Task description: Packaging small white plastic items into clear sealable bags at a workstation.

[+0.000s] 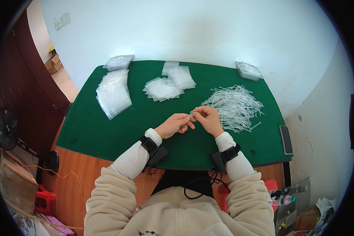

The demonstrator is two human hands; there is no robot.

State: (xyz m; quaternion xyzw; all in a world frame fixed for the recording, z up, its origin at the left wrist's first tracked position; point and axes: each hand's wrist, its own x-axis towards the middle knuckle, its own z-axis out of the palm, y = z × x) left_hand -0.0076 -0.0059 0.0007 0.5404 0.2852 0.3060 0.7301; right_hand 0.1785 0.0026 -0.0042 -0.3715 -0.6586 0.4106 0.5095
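Observation:
Over the middle of the green table, my left hand point(175, 125) and my right hand point(208, 118) meet, fingertips almost touching. Between them they pinch a small clear plastic piece point(191, 113); its exact kind is too small to make out. Just right of my right hand lies a loose heap of thin clear plastic sticks with looped ends point(238, 108). Beyond my hands are fanned clear plastic bags point(161, 89), overlapping another small stack of bags point(181, 77). A longer fanned row of clear bags point(113, 94) lies to the left.
Packed clear bundles sit at the green table's point(94, 135) far left point(118, 62) and far right point(249, 70). A dark phone point(286, 140) lies along the right edge. Wall lines the back. A fan point(8, 128) stands left; a bottle point(284, 200) is low at right.

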